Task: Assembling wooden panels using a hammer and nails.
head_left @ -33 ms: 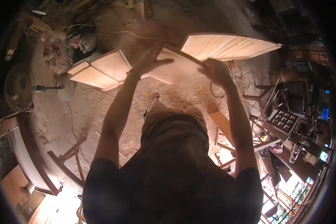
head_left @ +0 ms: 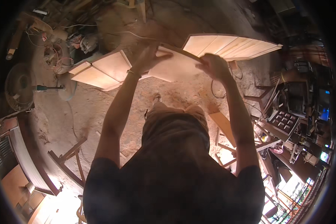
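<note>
The fingers of the right hand [head_left: 218, 69] curl closed over the upper edge of a pale wooden panel [head_left: 177, 71], near that edge's right end. The left hand [head_left: 145, 61] is at the panel's left end, its thumb spread away from the other fingers and pointing toward three o'clock; those fingers are too dim to tell how firmly they grip. The panel lies between the two hands, at twelve o'clock from the middle of the view, its top edge sloping down toward four o'clock.

Just beyond the right hand, between one and two o'clock, a wide grooved panel [head_left: 229, 46] stands tilted. At ten o'clock, beside the left wrist, is a dark-edged panelled piece [head_left: 104, 71].

Farther out, a standing fan [head_left: 18, 87] is at nine o'clock, with a coil of cable [head_left: 52, 56] near it toward ten. A wooden frame [head_left: 78, 164] rests on the earthy floor [head_left: 89, 115] at eight o'clock. Past the right forearm, a dark lattice piece [head_left: 283, 121] is at three, and nearer in, an orange-brown board [head_left: 223, 127] slants between three and four.
</note>
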The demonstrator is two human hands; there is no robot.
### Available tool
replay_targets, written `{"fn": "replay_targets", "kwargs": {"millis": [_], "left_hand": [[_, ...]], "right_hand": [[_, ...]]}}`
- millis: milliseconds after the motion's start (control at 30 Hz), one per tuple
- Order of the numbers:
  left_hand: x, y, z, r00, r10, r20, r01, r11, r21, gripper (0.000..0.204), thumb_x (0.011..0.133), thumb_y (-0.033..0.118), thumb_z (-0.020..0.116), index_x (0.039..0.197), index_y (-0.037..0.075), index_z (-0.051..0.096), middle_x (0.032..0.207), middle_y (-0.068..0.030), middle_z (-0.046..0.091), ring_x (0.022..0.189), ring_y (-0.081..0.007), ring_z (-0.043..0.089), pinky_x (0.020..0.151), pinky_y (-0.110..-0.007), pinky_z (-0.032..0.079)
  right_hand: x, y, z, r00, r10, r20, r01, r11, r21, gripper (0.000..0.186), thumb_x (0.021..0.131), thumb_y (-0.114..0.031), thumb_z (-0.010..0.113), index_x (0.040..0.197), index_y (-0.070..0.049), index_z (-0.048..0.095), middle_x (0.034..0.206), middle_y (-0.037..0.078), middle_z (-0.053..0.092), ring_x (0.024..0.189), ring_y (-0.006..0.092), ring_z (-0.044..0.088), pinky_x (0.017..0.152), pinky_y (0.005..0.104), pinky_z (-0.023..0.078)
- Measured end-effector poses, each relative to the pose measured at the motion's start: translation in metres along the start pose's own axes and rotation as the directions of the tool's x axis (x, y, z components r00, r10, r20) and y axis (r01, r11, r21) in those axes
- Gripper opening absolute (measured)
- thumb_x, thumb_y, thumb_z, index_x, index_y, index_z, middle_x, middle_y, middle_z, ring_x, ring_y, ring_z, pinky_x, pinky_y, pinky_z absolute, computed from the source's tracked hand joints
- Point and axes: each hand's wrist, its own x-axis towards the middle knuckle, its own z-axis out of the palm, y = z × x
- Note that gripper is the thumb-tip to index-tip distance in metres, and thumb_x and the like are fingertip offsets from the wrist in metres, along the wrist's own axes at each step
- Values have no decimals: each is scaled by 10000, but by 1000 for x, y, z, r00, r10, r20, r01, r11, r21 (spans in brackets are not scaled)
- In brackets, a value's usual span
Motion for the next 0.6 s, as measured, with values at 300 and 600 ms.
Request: {"fn": "replay_targets", "kwargs": {"millis": [300,600], "left_hand": [[2,-42,-50,953,-113,-281,80,989,-126,355,858,182,804,1099,-42,669,971,-112,748,897,-155,709,790,-300,558],[41,-78,-24,873,-328,-362,236,932,-275,393,838,248,828,1078,-35,697,966,-112,749,891,-153,700,782,-317,548]], "right_hand": [[119,-63,-26,914,-403,-36,387,898,-211,272,844,-320,730,983,-86,716,979,92,681,1008,316,645,847,441,512],[209,-36,-33,845,-517,138,535,812,-233,294,827,-313,741,987,-68,723,1002,96,693,1011,315,658,860,452,515]]}}
